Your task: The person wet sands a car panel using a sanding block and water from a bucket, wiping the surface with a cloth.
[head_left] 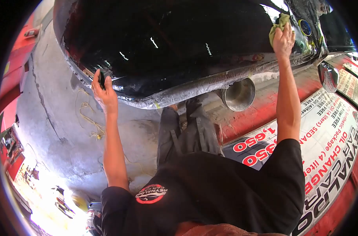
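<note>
A glossy black car panel (167,43) spans the top of the view, with clear plastic and tape (175,97) along its lower edge. My right hand (284,42) presses a crumpled yellow-green cloth (280,25) onto the panel's upper right. At the panel's left corner is my left hand (104,94), its thumb and fingers curled around something small and dark that I cannot make out. Close to the cloth on the right, a round blue-and-yellow item (305,27), perhaps a tape roll, rests against the plastic.
Below the panel is an open metal cylinder (240,95). A printed oil-change banner (324,145) lies to the right, beside a red-painted strip (261,114). Yellow string (93,125) trails over the grey concrete floor (64,118). Red fixtures (19,70) stand at far left.
</note>
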`<action>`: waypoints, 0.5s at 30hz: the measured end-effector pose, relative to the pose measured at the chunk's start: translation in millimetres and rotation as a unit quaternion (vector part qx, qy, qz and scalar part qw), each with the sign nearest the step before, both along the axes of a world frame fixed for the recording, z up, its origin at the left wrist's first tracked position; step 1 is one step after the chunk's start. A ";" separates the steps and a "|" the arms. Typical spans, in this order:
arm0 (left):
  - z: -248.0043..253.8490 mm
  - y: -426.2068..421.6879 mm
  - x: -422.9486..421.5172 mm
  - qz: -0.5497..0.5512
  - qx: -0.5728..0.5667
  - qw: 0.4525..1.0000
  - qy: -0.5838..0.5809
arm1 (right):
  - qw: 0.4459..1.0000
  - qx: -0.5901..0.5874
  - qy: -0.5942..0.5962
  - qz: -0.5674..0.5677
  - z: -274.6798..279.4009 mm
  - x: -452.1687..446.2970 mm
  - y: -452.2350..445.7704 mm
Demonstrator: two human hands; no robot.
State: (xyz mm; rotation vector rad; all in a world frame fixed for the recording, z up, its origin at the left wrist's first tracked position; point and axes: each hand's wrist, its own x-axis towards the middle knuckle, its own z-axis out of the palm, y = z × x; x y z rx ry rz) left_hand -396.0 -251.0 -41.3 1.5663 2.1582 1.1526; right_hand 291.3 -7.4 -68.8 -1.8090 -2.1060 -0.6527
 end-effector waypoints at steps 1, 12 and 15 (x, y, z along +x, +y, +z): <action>0.7 9.5 6.4 0.003 -0.001 1.000 -0.003 | 0.999 -0.003 0.027 -0.031 0.3 3.1 11.0; 10.1 137.0 163.5 -0.126 0.092 0.952 0.264 | 0.985 -0.017 0.154 -0.072 34.2 -48.5 -3.7; 32.7 185.0 308.6 -0.205 0.075 0.960 0.177 | 0.986 -0.009 0.156 -0.060 38.7 -50.5 -5.4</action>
